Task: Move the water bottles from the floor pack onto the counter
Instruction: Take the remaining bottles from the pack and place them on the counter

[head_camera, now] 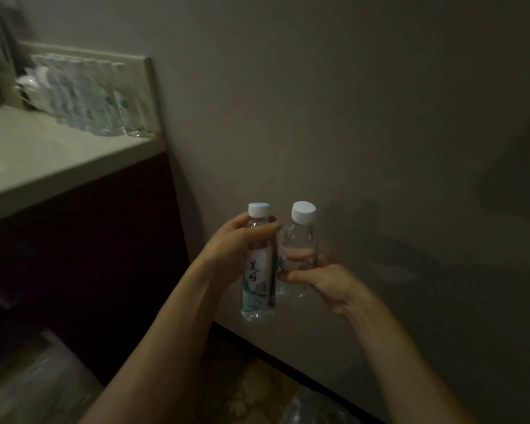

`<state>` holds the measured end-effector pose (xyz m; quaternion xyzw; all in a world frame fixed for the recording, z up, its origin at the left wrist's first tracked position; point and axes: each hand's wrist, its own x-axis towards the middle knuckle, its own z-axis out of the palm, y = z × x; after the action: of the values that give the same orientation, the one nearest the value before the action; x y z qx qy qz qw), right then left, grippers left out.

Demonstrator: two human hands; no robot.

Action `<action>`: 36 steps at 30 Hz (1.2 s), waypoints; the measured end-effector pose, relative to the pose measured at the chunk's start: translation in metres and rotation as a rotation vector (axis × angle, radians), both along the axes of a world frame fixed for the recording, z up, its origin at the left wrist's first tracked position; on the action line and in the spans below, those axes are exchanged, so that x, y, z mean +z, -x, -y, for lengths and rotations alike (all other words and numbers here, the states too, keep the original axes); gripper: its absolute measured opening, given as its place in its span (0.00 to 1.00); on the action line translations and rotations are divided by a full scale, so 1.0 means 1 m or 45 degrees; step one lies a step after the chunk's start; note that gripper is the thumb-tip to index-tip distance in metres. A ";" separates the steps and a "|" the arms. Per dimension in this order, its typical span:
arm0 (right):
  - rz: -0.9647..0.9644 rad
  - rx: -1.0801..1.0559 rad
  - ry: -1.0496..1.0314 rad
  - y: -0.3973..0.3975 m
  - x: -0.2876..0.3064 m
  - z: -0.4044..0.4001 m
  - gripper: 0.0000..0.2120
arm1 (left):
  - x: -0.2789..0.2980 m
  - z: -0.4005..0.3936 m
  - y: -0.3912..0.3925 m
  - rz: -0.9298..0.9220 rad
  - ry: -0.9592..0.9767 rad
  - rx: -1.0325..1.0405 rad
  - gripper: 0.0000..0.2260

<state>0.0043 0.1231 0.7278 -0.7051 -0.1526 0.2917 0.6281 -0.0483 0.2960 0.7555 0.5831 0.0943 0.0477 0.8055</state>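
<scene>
two small clear water bottles are up in the air in front of a plain wall (349,117), upright and nearly touching. the left hand (236,249) is wrapped around the upper body of the labelled bottle (257,270), fingers closed over its shoulder just below the white cap (258,209). the right hand (315,276) is closed around the middle of the second bottle (299,249), thumb across the front; its white cap (303,212) stands clear above the grip.

both look full and sealed, so each should feel moderately heavy for its size. the thin plastic walls will give under a hard squeeze, and the smooth label could slip. the firmer places to hold are probably the shoulder and the ribbed waist, as the hands do now.

the counter (43,154) lies up and to the left, pale and flat, with a raised back lip. a blurred row of bottles (83,96) already stands along its far end against that lip, so the open room seems to be the nearer surface. its front edge overhangs a dark cabinet (89,255), and the bottles would need to rise above that edge before going across.

at the bottom of the view, crinkled clear plastic (312,405) on the floor is likely the pack, though too dim to be sure.
</scene>
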 end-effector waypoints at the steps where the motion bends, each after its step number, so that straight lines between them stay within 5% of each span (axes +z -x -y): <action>1: 0.012 0.020 -0.020 0.002 0.002 -0.012 0.22 | 0.003 -0.010 0.005 0.019 -0.007 0.017 0.07; 12: 0.191 -0.078 -0.100 0.056 0.048 -0.186 0.21 | 0.044 -0.157 0.068 0.275 -0.211 0.199 0.04; 28: 0.454 -0.035 -0.373 0.075 0.086 -0.349 0.12 | 0.097 -0.307 0.104 0.446 -0.192 0.415 0.04; 36: 0.500 0.163 -0.509 0.044 0.092 -0.427 0.28 | 0.123 -0.378 0.081 0.449 -0.295 0.520 0.09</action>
<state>-0.0395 0.5499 0.8201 -0.5990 -0.3701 0.1529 0.6934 -0.1292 0.6744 0.8782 0.6229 0.0624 0.3199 0.7112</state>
